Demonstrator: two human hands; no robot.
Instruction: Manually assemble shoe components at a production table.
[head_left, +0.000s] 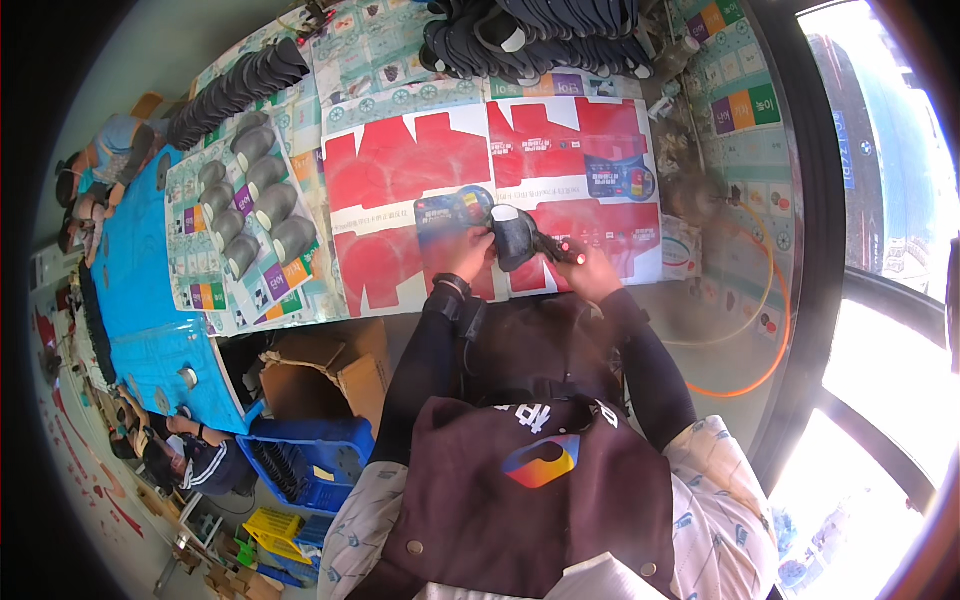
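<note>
Near the table's front edge my left hand pinches a dark grey cup-shaped piece with a white patch at its top. Close against its right side is a slim black tool with a red end, held in the closed fingers of my right hand. The tool's exact kind is too small to make out. Beneath both hands lie red and white printed sheets. To the left, several similar grey cup-shaped pieces stand in rows on a patterned board.
Stacked dark curved pieces fill the far edge; another row lies far left. An orange hose loops at right beside a window frame. A cardboard box and blue crate stand lower left. People work along a blue table.
</note>
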